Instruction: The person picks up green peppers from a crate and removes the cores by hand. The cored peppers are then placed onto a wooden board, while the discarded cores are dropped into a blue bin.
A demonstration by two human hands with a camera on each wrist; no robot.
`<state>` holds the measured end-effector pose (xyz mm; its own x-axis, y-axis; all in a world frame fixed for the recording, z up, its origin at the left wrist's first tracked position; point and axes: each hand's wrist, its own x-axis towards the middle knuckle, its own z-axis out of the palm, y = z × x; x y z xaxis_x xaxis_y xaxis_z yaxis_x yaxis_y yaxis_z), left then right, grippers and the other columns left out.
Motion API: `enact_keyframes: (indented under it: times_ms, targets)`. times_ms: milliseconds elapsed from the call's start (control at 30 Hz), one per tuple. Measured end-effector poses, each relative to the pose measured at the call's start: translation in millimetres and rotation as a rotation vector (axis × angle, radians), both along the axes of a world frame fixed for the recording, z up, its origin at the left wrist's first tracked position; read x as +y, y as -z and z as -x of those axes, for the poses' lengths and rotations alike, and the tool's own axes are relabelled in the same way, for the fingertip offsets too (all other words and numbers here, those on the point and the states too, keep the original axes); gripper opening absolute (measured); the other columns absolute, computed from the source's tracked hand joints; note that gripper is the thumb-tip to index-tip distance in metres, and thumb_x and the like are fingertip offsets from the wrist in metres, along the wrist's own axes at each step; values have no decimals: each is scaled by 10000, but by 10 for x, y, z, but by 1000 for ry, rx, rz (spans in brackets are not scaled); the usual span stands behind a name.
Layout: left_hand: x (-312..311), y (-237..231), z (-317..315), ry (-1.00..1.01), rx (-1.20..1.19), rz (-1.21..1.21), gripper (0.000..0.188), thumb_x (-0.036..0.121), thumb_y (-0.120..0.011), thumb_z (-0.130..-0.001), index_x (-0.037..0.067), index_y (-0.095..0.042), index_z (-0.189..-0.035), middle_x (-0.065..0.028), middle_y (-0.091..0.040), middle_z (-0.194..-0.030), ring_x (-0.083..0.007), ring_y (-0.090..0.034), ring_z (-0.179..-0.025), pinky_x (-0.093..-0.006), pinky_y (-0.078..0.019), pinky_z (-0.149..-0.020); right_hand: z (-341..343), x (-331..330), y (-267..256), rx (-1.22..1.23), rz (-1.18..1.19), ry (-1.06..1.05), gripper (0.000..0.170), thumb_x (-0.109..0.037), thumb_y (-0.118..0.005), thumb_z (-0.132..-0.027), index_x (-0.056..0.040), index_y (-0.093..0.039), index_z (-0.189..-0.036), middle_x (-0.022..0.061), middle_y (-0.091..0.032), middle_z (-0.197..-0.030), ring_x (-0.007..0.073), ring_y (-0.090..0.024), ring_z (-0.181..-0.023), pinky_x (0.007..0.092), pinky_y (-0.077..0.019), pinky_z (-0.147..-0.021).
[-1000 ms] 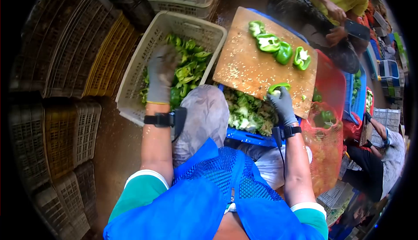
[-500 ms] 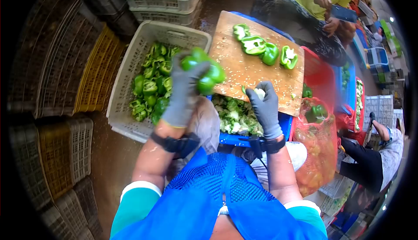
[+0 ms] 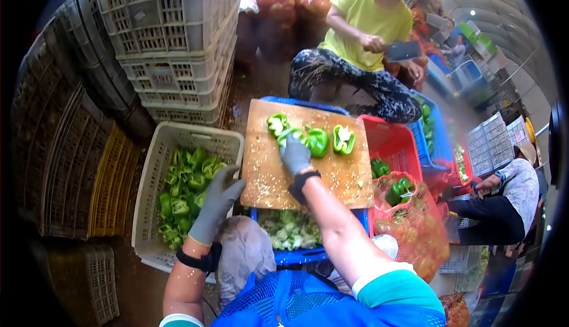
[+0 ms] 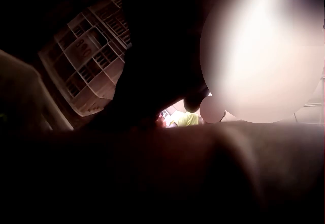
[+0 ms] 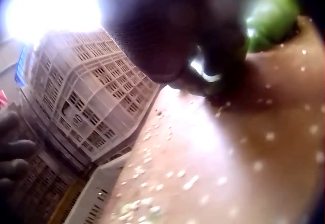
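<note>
Four green pepper halves lie in a row on a wooden cutting board (image 3: pixel 308 179) strewn with pale seeds. My gloved right hand (image 3: pixel 294 156) reaches across the board and grips one pepper half (image 3: pixel 288 135), second from the left. Beside it, a glossy half (image 3: pixel 318 143) shows its skin side, and another half (image 3: pixel 344 139) lies cut side up. In the right wrist view, dark fingers (image 5: pixel 152 46) curl over a piece with a pale inside. My gloved left hand (image 3: pixel 217 203) holds nothing, its fingers loosely bent over the inner edge of the pale crate (image 3: pixel 145 208) with cut peppers (image 3: pixel 186 184).
Under the board, a blue crate (image 3: pixel 296 257) holds pale green scraps. To the right are a red crate (image 3: pixel 391 140) and a red mesh bag (image 3: pixel 415 226). Stacked crates (image 3: pixel 166 30) rise at left. Across the board sits a person (image 3: pixel 367 30) holding a cleaver (image 3: pixel 404 50).
My left hand no longer has the green peppers it carried and is beside the pale crate. My right hand has moved from the board's near edge to the row of halves. The head view has tilted upward.
</note>
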<state>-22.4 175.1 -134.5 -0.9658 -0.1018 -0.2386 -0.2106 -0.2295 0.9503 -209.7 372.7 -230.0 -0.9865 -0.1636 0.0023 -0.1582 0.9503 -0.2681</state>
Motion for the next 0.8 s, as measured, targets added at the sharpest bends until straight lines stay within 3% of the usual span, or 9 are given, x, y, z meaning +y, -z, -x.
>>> enact_keyframes:
  times_ms: [133,233,333,400,500,567,633,700,800]
  targets:
    - [-7,127,154,59,-184,-177,451,205,-621,-869,82,-470,-1275,-58,-552,-1100,-156,-549,-950,-312,-492,-765,-628,173,-77,-82,211,-85,365,-262,-587,-794,-51,-480,-1073,251,-616,-983,429,-603,-899,485,-498,-764]
    - [42,19,218,69,-323,-303,512,306,-634,-876,94,-441,-1300,-67,-576,-1087,-189,-593,-900,-342,-533,-718,-1096,154,-472,-316,740,-133,435,-254,-676,-808,-24,-497,-1130,131,-612,-994,210,-606,-901,333,-495,-799]
    - [103,124,225,191,-351,-614,463,309,-622,-890,89,-481,-1271,-58,-606,-1055,-165,-621,-876,-314,-545,-718,-1535,-150,-919,-365,1021,-403,328,-176,-666,-834,-29,-519,-1087,22,-578,-915,105,-545,-837,267,-483,-748]
    - [119,23,195,244,-290,-824,312,233,-583,-914,98,-547,-1192,-38,-623,-1013,-136,-633,-856,-299,-554,-721,-1591,-287,-1014,-280,979,-411,298,-165,-669,-827,-37,-525,-1056,21,-576,-871,91,-536,-787,259,-482,-697]
    - [124,-299,153,-34,13,-508,464,98,-683,-793,101,-465,-1203,-71,-569,-948,-158,-603,-785,-272,-532,-660,-1722,-437,-1183,-5,811,-464,252,-121,-677,-796,-54,-532,-991,35,-569,-784,71,-517,-702,256,-471,-612]
    - [63,-80,110,-239,-28,-301,522,104,-698,-775,78,-440,-1227,-69,-560,-938,-168,-578,-825,-273,-511,-656,-1801,-512,-1179,-9,885,-431,231,-128,-673,-749,-47,-537,-917,151,-574,-782,297,-598,-692,360,-486,-631]
    - [-161,146,84,-497,13,-312,558,79,-709,-771,82,-420,-1249,-84,-565,-942,-170,-571,-735,-284,-492,-561,-1808,-327,-1046,238,656,-382,195,-98,-667,-748,-54,-536,-886,145,-571,-760,293,-597,-658,355,-478,-601]
    - [-585,184,11,-764,-57,-385,660,60,-716,-771,98,-336,-1310,-110,-575,-993,-180,-567,-655,-300,-465,-469,-1754,34,-1012,89,577,-249,193,-118,-668,-754,-50,-537,-880,154,-581,-774,299,-602,-652,362,-477,-593]
    - [-1049,553,-94,-810,-82,-325,736,227,-686,-823,109,-241,-1398,-174,-523,-1169,-255,-577,-918,-367,-512,-709,-1787,732,-850,-259,329,-302,262,-174,-681,-762,-44,-568,-959,154,-608,-819,297,-621,-715,355,-494,-644]
